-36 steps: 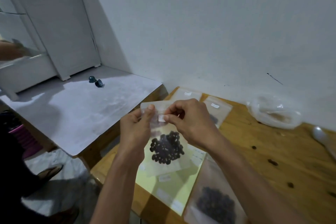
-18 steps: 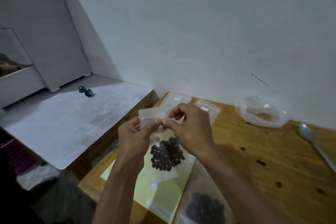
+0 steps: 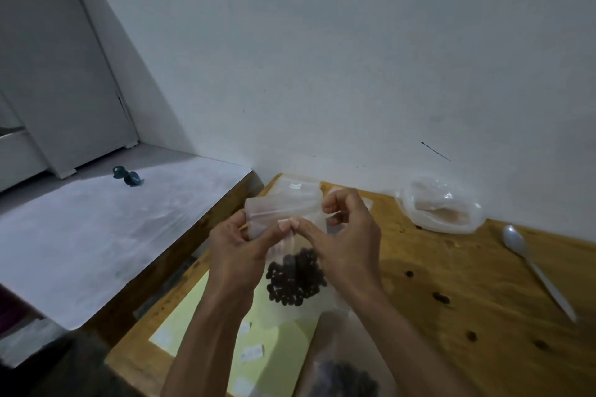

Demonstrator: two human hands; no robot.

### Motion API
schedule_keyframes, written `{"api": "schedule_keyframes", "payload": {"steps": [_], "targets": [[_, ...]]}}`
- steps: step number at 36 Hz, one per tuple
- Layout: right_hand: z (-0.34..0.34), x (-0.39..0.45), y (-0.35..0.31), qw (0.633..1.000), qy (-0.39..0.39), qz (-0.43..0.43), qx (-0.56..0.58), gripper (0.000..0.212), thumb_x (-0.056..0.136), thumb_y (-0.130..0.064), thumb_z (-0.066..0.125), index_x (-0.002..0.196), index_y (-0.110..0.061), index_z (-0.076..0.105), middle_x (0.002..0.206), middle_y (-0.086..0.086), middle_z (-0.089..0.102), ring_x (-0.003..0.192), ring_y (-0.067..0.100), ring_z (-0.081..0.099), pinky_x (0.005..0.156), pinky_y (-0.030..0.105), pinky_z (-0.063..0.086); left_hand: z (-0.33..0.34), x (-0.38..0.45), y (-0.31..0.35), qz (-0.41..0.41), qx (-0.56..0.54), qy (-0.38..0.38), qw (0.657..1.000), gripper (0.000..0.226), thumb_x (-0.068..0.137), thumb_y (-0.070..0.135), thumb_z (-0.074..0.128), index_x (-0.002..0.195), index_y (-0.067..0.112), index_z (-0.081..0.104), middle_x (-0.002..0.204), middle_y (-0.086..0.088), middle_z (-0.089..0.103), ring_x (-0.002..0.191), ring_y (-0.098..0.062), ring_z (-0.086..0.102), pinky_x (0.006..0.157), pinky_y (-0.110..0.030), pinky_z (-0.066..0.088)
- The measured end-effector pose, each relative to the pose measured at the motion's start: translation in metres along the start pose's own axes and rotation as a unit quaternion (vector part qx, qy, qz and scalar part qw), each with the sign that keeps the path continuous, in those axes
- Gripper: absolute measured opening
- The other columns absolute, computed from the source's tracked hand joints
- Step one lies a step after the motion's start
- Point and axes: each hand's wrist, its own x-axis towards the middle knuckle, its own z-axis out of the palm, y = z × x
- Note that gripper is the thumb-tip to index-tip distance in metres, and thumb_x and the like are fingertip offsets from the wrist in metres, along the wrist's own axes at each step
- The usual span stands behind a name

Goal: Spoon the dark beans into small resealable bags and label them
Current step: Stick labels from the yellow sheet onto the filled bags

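Above the table, both hands meet fingertip-to-fingertip, pinching the bag's top.

**A dim corner with white walls and two work surfaces**

A plain white wall filled most of the view, marked by one short dark streak. A wooden desk, knotted and orange-brown, stood against it. To the left sat a lower table covered in white sheeting, carrying two small dark teal objects. A white door stood behind. Light was low and bluish.

Both hands' grip on bean bag
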Motion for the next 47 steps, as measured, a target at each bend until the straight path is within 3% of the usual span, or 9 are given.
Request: {"api": "schedule_keyframes", "payload": {"steps": [3, 7, 11, 17, 22, 28, 33, 39, 47], "targets": [[-0.004, 0.003, 0.008, 1.000, 0.005, -0.019, -0.024, 0.028, 0.072, -0.041, 0.087, 0.084, -0.031, 0.064, 0.095, -0.014, 0.059, 0.084, 0.003, 0.059, 0.067, 0.015, 0.050, 0.009, 0.005, 0.000, 0.001, -0.003, -0.010, 1.000, 0.034, 0.073, 0.002, 0.080, 0.106, 0.008, 0.072, 0.096, -0.007, 0.079, 0.092, -0.022, 0.076, 0.075, -0.026, 0.060], [-0.013, 0.010, 0.018, 0.999, -0.033, 0.019, -0.003, 0.024, 0.076, -0.043, 0.083, 0.092, -0.031, 0.070, 0.097, -0.017, 0.066, 0.085, 0.001, 0.063, 0.066, 0.011, 0.050, 0.022, 0.018, -0.001, -0.016, -0.012, -0.019, 1.000, 0.033, 0.078, -0.002, 0.077, 0.109, 0.008, 0.071, 0.097, -0.006, 0.079, 0.093, -0.022, 0.076, 0.077, -0.030, 0.061], [-0.024, 0.023, 0.037, 0.993, -0.093, 0.074, 0.015, 0.034, 0.074, -0.024, 0.087, 0.105, -0.030, 0.072, 0.104, -0.016, 0.070, 0.091, 0.008, 0.068, 0.078, 0.031, 0.060, 0.036, 0.043, -0.008, -0.023, 0.025, -0.015, 0.999, 0.035, 0.073, 0.000, 0.083, 0.104, 0.010, 0.072, 0.096, -0.009, 0.078, 0.087, -0.023, 0.076, 0.074, -0.036, 0.062], [-0.029, 0.050, 0.057, 0.992, -0.014, 0.124, 0.015, 0.036, 0.076, -0.015, 0.086, 0.104, -0.030, 0.068, 0.110, -0.012, 0.068, 0.095, 0.015, 0.068, 0.080, 0.034, 0.062, 0.053, 0.069, -0.028, 0.036, 0.252, -0.055, 0.966, 0.088, 0.056, 0.029, 0.097, 0.129, 0.030, 0.048, 0.118, 0.004, 0.062, 0.106, -0.016, 0.063, 0.088, -0.034, 0.055], [-0.025, 0.072, 0.072, 0.986, 0.043, 0.160, 0.010, 0.040, 0.079, -0.011, 0.083, 0.115, -0.022, 0.069, 0.114, -0.007, 0.065, 0.102, 0.013, 0.062, 0.076, 0.020, 0.056, 0.075, 0.087, -0.043, 0.050, 0.327, -0.077, 0.941, 0.100, 0.066, 0.023, 0.092, 0.147, 0.025, 0.033, 0.140, -0.004, 0.052, 0.122, -0.020, 0.053, 0.091, -0.030, 0.049], [-0.012, 0.093, 0.097, 0.979, 0.077, 0.186, -0.016, 0.042, 0.080, -0.012, 0.082, 0.120, -0.016, 0.068, 0.122, 0.000, 0.065, 0.111, 0.016, 0.060, 0.086, 0.026, 0.053, 0.089, 0.110, -0.064, 0.078, 0.404, -0.091, 0.907, 0.076, 0.077, 0.027, 0.085, 0.141, 0.023, 0.045, 0.144, -0.002, 0.050, 0.130, -0.021, 0.050, 0.100, -0.032, 0.048], [-0.002, 0.098, 0.110, 0.971, 0.030, 0.190, -0.145, 0.043, 0.087, -0.022, 0.076, 0.127, -0.016, 0.061, 0.133, 0.004, 0.056, 0.122, 0.022, 0.054, 0.096, 0.028, 0.047, 0.095, 0.119, -0.076, 0.091, 0.466, -0.122, 0.872, 0.055, 0.089, 0.022, 0.073, 0.139, 0.016, 0.050, 0.145, -0.003, 0.048, 0.125, -0.018, 0.053, 0.092, -0.014, 0.039], [0.003, 0.092, 0.119, 0.958, -0.005, 0.153, -0.245, 0.036, 0.094, -0.026, 0.067, 0.128, -0.016, 0.061, 0.129, 0.003, 0.056, 0.120, 0.019, 0.049, 0.090, 0.019, 0.033, 0.096, 0.124, -0.088, 0.110, 0.503, -0.141, 0.846, 0.040, 0.093, 0.021, 0.068, 0.131, 0.011, 0.060, 0.135, -0.007, 0.059, 0.114, -0.022, 0.061, 0.099, -0.039, 0.053], [0.009, 0.092, 0.121, 0.961, -0.002, 0.133, -0.242, 0.032, 0.094, -0.024, 0.067, 0.124, -0.012, 0.064, 0.129, 0.005, 0.060, 0.122, 0.020, 0.051, 0.100, 0.026, 0.040, 0.096, 0.123, -0.091, 0.126, 0.508, -0.150, 0.839, 0.036, 0.095, 0.021, 0.064, 0.128, 0.006, 0.063, 0.132, -0.009, 0.060, 0.111, -0.021, 0.061, 0.097, -0.035, 0.053]]}}
